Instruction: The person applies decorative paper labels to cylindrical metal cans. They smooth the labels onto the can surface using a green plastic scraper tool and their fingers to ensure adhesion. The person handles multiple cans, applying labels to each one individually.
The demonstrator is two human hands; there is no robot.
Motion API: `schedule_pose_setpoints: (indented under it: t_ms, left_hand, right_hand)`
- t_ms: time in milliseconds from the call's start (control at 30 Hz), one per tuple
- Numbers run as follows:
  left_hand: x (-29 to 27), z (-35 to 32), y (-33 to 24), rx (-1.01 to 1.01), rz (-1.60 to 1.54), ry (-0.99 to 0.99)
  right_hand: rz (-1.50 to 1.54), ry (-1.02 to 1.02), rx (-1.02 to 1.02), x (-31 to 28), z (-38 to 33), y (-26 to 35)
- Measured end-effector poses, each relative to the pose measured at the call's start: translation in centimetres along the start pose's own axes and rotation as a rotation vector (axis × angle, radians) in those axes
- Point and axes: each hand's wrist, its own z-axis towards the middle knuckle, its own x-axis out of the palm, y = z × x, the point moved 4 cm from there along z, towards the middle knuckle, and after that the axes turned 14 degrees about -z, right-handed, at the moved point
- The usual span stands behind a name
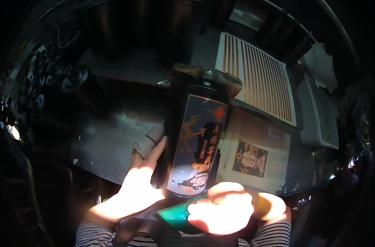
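Observation:
A dark cylindrical bottle [195, 152] lies in front of me, its neck [208, 77] at the far end by a worn wooden block [230, 84]. A dark label with gold and white designs covers its upper side. My left hand [140, 181] is beside the bottle's left side, fingers stretched out; whether they press on it I cannot tell. A rough greyish-white piece [150, 140] is at its fingertips, its kind unclear. My right hand [224, 208], overexposed by bright light, is closed on a flat green scraper-like piece [178, 215] near the bottle's near end.
To the right, a patterned dark label [250, 159] lies on a pale sheet. Beyond it is a white board [257, 78] with gold strips. A pale tray [319, 115] stands at far right. Several dark round-ended containers [75, 77] are stacked on the left.

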Motion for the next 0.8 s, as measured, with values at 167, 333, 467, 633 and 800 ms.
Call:
schedule_pose_setpoints:
  t_ms: [167,333,467,633,800]
  left_hand:
    - [-1.2,-0.7,-0.2,-0.064,-0.057,0.115]
    - [-1.9,-1.6,0.1,0.001,-0.051,0.184]
    - [-3.0,-2.5,0.2,0.016,-0.117,0.028]
    - [-3.7,-2.3,2.7,0.06,-0.537,-0.298]
    - [-1.1,-0.6,0.8,0.142,-0.208,0.07]
  right_hand:
    - [-0.71,-0.449,-0.241,-3.6,5.7,2.5]
    - [-0.758,-0.274,-0.327,-2.3,6.1,5.0]
    - [-1.045,-0.332,-0.52,-2.2,8.1,6.1]
    - [-0.597,0.095,-0.842,6.9,-1.0,9.0]
    - [0.243,-0.239,0.167,-1.9,-2.7,-0.5]
